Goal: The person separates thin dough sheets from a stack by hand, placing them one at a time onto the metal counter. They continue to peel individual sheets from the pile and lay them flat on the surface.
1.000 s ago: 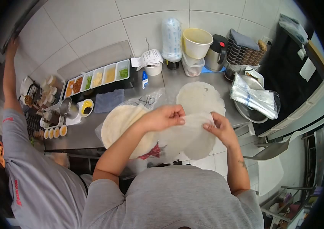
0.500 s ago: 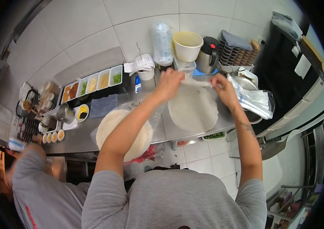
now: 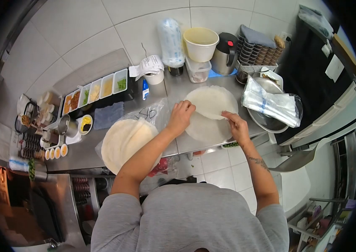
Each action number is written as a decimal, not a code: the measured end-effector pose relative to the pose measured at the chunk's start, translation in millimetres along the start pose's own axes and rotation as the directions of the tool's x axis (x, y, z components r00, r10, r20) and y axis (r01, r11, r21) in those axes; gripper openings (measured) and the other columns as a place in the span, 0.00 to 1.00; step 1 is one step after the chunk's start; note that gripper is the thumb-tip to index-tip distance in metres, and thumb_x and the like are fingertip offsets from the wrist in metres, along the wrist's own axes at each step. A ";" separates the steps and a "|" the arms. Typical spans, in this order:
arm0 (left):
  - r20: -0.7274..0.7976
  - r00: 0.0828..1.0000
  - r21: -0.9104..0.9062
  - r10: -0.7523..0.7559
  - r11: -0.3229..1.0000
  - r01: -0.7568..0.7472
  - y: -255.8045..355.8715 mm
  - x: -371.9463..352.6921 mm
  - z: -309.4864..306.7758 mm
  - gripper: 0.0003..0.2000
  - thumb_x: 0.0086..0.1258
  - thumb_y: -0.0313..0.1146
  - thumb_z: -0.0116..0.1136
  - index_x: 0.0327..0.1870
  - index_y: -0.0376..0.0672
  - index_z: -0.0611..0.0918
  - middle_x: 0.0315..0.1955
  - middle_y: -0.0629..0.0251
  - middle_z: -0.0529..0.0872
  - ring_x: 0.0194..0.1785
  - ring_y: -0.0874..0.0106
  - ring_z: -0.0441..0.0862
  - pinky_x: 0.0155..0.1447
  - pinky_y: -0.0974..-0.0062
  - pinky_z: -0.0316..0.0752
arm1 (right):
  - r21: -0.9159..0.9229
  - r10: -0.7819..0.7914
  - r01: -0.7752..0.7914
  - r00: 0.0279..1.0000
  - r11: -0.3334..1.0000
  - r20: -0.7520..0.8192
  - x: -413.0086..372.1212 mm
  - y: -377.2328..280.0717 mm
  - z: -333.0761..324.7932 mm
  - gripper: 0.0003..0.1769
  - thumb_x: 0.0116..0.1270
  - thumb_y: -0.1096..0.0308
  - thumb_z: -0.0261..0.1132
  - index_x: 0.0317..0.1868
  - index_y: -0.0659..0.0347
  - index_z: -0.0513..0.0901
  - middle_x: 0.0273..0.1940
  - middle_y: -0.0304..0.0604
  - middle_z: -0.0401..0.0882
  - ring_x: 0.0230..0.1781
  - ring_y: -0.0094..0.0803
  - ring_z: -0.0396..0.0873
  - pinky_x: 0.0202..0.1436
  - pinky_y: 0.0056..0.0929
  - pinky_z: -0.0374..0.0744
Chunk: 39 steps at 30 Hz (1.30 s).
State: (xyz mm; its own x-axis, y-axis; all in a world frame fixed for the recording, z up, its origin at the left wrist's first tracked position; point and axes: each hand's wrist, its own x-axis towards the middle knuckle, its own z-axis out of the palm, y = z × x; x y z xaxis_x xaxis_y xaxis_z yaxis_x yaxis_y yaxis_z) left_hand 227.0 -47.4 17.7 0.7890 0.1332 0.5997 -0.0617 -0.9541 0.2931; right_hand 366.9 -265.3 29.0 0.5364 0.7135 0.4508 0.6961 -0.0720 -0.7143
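Observation:
Two thin round sheets overlap on the steel counter in front of me: an upper sheet [image 3: 211,100] and a lower sheet [image 3: 209,131] nearer the edge. My left hand [image 3: 181,116] is closed at the left side of the upper sheet's near edge, pinching it. The fingers of my right hand [image 3: 236,122] pinch the same edge on the right. Left of them, a stack of round sheets [image 3: 123,143] lies on a clear plastic bag [image 3: 155,115], partly behind my left forearm.
Topping trays [image 3: 96,92], a blue cloth [image 3: 108,116] and a yellow-filled bowl [image 3: 85,124] are at the left. Along the back stand a white tub [image 3: 200,44] and a steel jug [image 3: 223,59]. Metal bowls [image 3: 267,119] with plastic bags [image 3: 266,101] sit at the right.
Both hands have moved nearer to me, bringing the held sheet's edge down over the other sheet. The upper sheet now lies spread out. The co-worker at the left has gone out of view.

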 end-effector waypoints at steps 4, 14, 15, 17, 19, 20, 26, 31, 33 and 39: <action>0.008 1.000 0.034 0.003 0.999 -0.003 5.7 -17.1 -7.6 0.13 0.50 0.19 0.53 0.38 0.42 0.77 0.37 0.62 0.75 0.46 0.62 0.72 0.49 0.65 0.64 | -0.150 -0.159 0.182 0.975 0.972 0.158 -17.4 -4.4 8.7 0.21 0.51 0.87 0.57 0.46 0.61 0.82 0.50 0.45 0.81 0.55 0.40 0.77 0.58 0.35 0.75; 0.145 0.986 0.021 -0.085 0.996 0.082 3.9 -54.3 -2.3 0.12 0.51 0.20 0.52 0.37 0.42 0.78 0.37 0.62 0.74 0.46 0.61 0.72 0.49 0.64 0.65 | -0.192 -0.088 0.140 0.962 0.971 0.258 -41.8 -4.6 14.5 0.20 0.54 0.75 0.62 0.51 0.60 0.80 0.57 0.49 0.75 0.60 0.46 0.71 0.63 0.41 0.68; 0.125 0.986 0.006 -0.106 0.994 0.106 5.0 -56.5 -5.4 0.12 0.51 0.20 0.52 0.37 0.42 0.78 0.36 0.61 0.74 0.46 0.60 0.71 0.49 0.64 0.65 | -0.180 -0.080 0.113 0.980 0.977 0.182 -39.8 1.1 14.4 0.20 0.55 0.72 0.62 0.51 0.61 0.79 0.56 0.50 0.75 0.59 0.47 0.71 0.63 0.41 0.69; 0.104 0.982 -0.009 -0.157 0.987 0.159 4.7 -61.3 -8.8 0.11 0.52 0.20 0.51 0.37 0.41 0.78 0.37 0.61 0.74 0.46 0.59 0.71 0.49 0.63 0.65 | -0.154 -0.053 0.055 0.998 0.986 0.020 -31.7 26.3 10.5 0.22 0.56 0.68 0.64 0.53 0.61 0.78 0.55 0.54 0.75 0.57 0.50 0.71 0.61 0.41 0.69; 0.105 0.970 -0.009 -0.219 0.975 0.221 4.7 -69.9 -12.7 0.10 0.53 0.21 0.51 0.37 0.41 0.77 0.37 0.60 0.74 0.47 0.58 0.71 0.50 0.63 0.66 | -0.325 0.118 -0.167 0.979 0.931 -0.166 -10.0 47.7 15.2 0.23 0.57 0.67 0.63 0.54 0.62 0.77 0.53 0.55 0.75 0.55 0.50 0.72 0.60 0.41 0.69; 0.142 0.962 -0.004 -0.234 0.971 0.237 7.8 -74.2 -12.8 0.11 0.53 0.21 0.52 0.38 0.41 0.77 0.38 0.59 0.74 0.47 0.58 0.71 0.51 0.63 0.66 | -0.389 0.188 -0.283 0.946 0.877 -0.265 -1.2 56.5 17.5 0.23 0.57 0.67 0.63 0.55 0.62 0.76 0.52 0.55 0.76 0.55 0.51 0.72 0.60 0.41 0.70; 0.279 0.936 0.042 -0.212 0.977 0.209 23.8 -92.6 -17.8 0.15 0.57 0.23 0.52 0.47 0.41 0.77 0.44 0.59 0.74 0.50 0.58 0.71 0.54 0.61 0.66 | -0.426 0.384 -0.470 0.881 0.773 -0.275 28.4 70.4 29.0 0.15 0.55 0.68 0.65 0.44 0.60 0.78 0.41 0.50 0.78 0.46 0.49 0.74 0.54 0.43 0.70; 0.292 0.932 -0.025 -0.212 0.973 0.229 30.0 -98.3 -32.6 0.14 0.57 0.24 0.52 0.47 0.41 0.77 0.46 0.58 0.74 0.51 0.57 0.71 0.55 0.61 0.66 | -0.431 0.257 -0.405 0.896 0.807 -0.361 34.5 70.6 32.4 0.13 0.55 0.67 0.66 0.41 0.60 0.78 0.39 0.49 0.79 0.45 0.48 0.76 0.51 0.44 0.72; 0.281 0.929 -0.017 -0.243 0.966 0.258 28.8 -103.4 -44.4 0.14 0.57 0.24 0.53 0.47 0.40 0.77 0.46 0.57 0.74 0.51 0.57 0.71 0.55 0.60 0.66 | -0.370 0.423 -0.509 0.858 0.777 -0.292 42.0 72.0 31.6 0.18 0.55 0.68 0.66 0.46 0.61 0.75 0.40 0.50 0.79 0.45 0.50 0.76 0.49 0.45 0.74; -0.221 0.860 0.250 -0.460 0.826 0.505 -34.2 -125.9 -103.1 0.12 0.56 0.24 0.57 0.43 0.39 0.77 0.43 0.56 0.75 0.49 0.56 0.72 0.51 0.60 0.68 | -0.618 -0.022 -0.194 0.946 0.762 -0.324 45.9 50.1 42.0 0.17 0.55 0.72 0.65 0.47 0.64 0.75 0.43 0.53 0.78 0.47 0.50 0.76 0.50 0.43 0.74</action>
State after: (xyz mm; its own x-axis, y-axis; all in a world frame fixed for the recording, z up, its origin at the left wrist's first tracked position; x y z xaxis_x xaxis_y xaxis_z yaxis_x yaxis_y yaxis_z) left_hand 66.8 -3.9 8.9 0.5724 0.6122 0.5455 0.5008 -0.7878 0.3587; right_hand 406.4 -206.9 -8.6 0.6464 0.4510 0.6154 0.7215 -0.6237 -0.3008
